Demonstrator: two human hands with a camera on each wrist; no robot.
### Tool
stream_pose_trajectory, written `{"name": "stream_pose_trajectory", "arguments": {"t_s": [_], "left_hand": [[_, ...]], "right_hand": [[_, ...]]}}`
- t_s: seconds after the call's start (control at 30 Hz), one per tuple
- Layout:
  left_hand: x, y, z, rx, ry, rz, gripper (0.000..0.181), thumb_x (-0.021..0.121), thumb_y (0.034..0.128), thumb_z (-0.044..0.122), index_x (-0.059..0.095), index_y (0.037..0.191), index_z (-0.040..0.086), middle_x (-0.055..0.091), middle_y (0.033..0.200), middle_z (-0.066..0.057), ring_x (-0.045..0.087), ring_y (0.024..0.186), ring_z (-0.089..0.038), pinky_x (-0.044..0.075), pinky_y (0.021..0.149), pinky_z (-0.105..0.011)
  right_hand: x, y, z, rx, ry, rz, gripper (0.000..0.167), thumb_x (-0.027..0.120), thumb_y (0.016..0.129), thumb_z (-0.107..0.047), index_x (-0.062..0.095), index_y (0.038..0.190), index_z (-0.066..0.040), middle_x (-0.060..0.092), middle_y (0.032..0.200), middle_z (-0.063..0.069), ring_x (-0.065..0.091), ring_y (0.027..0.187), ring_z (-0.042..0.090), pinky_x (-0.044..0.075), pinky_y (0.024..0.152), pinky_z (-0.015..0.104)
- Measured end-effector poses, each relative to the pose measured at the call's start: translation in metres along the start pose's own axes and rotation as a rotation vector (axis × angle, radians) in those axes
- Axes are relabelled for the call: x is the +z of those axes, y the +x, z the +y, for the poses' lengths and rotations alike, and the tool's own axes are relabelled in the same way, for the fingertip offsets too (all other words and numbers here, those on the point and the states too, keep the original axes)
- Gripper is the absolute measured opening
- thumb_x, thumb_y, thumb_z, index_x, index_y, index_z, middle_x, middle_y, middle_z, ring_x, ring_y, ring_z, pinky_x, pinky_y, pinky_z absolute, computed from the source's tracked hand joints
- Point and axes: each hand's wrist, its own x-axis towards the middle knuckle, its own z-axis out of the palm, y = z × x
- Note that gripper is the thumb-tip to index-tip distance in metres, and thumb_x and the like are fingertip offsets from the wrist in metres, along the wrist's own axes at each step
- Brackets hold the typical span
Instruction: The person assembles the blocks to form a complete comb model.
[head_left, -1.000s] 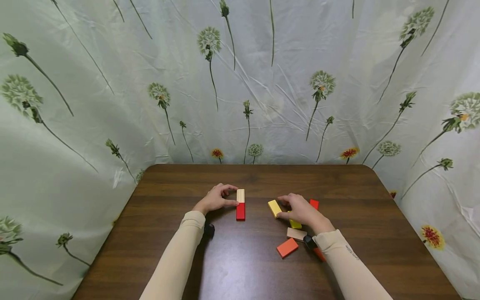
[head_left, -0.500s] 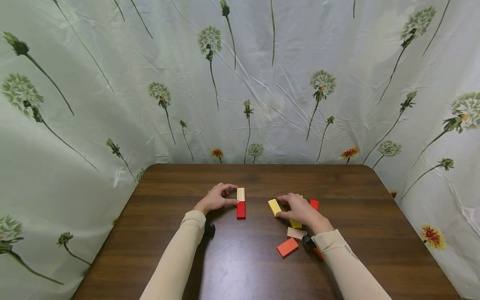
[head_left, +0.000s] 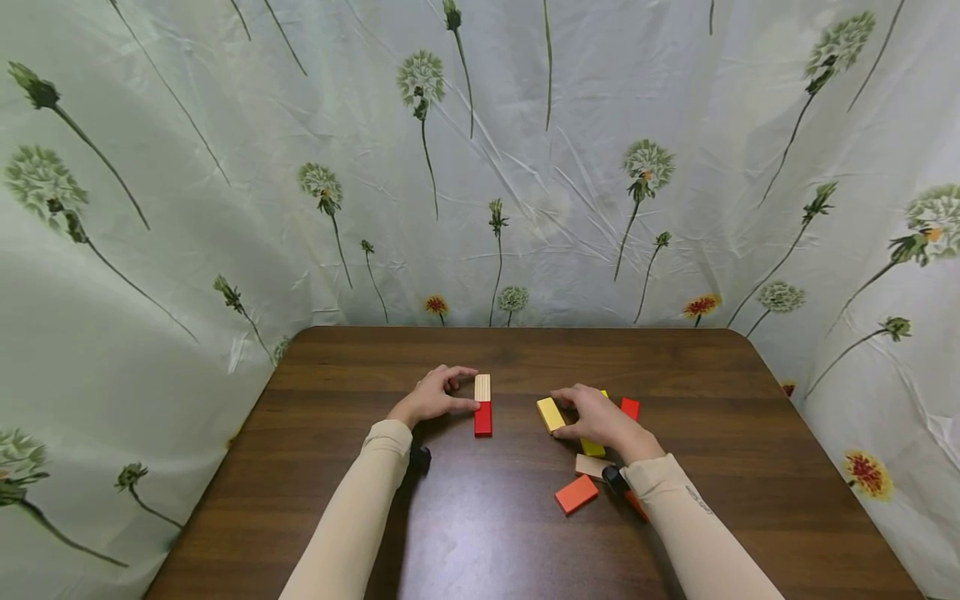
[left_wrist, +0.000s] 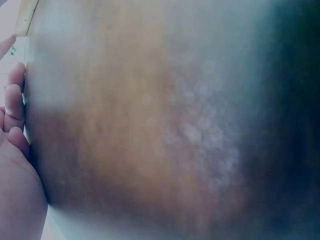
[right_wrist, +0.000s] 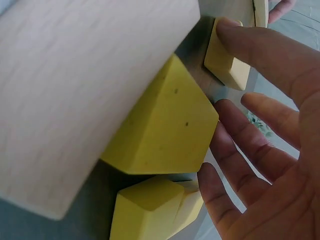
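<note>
In the head view my left hand (head_left: 435, 395) has its index finger and thumb at the far and near ends of a plain wooden block (head_left: 482, 387). A red block (head_left: 483, 420) lies end to end with it, and the thumb tip meets their joint. My right hand (head_left: 600, 419) pinches a pale yellow block (head_left: 550, 415) between thumb and index finger at its ends. The right wrist view shows the thumb on this block (right_wrist: 227, 55), with the other fingers spread apart. Little but a fingertip near the wooden block (left_wrist: 25, 17) shows in the left wrist view.
Below and behind my right hand lie a bright yellow block (head_left: 592, 447), a plain block (head_left: 591, 467), orange-red blocks (head_left: 577, 495) and a red block (head_left: 630, 407). All are on the dark wooden table (head_left: 480, 533). A flowered curtain (head_left: 480, 167) hangs behind it.
My right hand has shifted very slightly, and a bit of yellow block now shows past its knuckles. The left hand and the blocks stay almost where they were.
</note>
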Motion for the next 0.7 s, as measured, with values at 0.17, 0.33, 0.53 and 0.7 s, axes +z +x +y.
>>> {"name": "stream_pose_trajectory", "arguments": {"t_s": [0.17, 0.33, 0.53, 0.7], "left_hand": [[-0.0002, 0.0, -0.0003, 0.004, 0.001, 0.0, 0.062, 0.09, 0.0881, 0.037, 0.067, 0.145, 0.026, 0.057, 0.11, -0.007, 0.049, 0.101, -0.021, 0.042, 0.085, -0.037], [-0.0003, 0.0001, -0.0003, 0.005, 0.004, -0.001, 0.062, 0.09, 0.088, 0.037, 0.067, 0.145, 0.026, 0.057, 0.111, -0.006, 0.05, 0.101, -0.021, 0.043, 0.085, -0.038], [-0.0004, 0.0003, -0.0011, 0.006, 0.008, -0.001, 0.063, 0.09, 0.0878, 0.037, 0.067, 0.145, 0.025, 0.057, 0.111, -0.006, 0.05, 0.102, -0.021, 0.043, 0.085, -0.037], [-0.0008, -0.0004, 0.0002, 0.006, 0.002, 0.0, 0.062, 0.09, 0.0879, 0.036, 0.068, 0.145, 0.024, 0.057, 0.11, -0.006, 0.05, 0.102, -0.021, 0.043, 0.086, -0.037]], "right_hand": [[0.0005, 0.0024, 0.0016, -0.005, 0.002, -0.006, 0.071, 0.093, 0.086, -0.021, 0.063, 0.146, 0.001, 0.068, 0.117, 0.013, 0.063, 0.107, 0.026, 0.055, 0.102, 0.052], [0.0008, 0.0041, 0.0011, -0.011, -0.003, -0.008, 0.069, 0.093, 0.086, -0.02, 0.064, 0.145, 0.001, 0.067, 0.115, 0.012, 0.063, 0.105, 0.024, 0.056, 0.101, 0.052], [0.0006, 0.0061, 0.0003, 0.003, 0.003, -0.018, 0.069, 0.093, 0.085, -0.021, 0.064, 0.145, -0.001, 0.066, 0.116, 0.012, 0.063, 0.107, 0.025, 0.055, 0.103, 0.051], [0.0017, 0.0072, 0.0001, 0.014, 0.016, -0.016, 0.067, 0.094, 0.084, -0.023, 0.067, 0.141, -0.002, 0.066, 0.114, 0.01, 0.061, 0.106, 0.023, 0.055, 0.102, 0.05]]}}
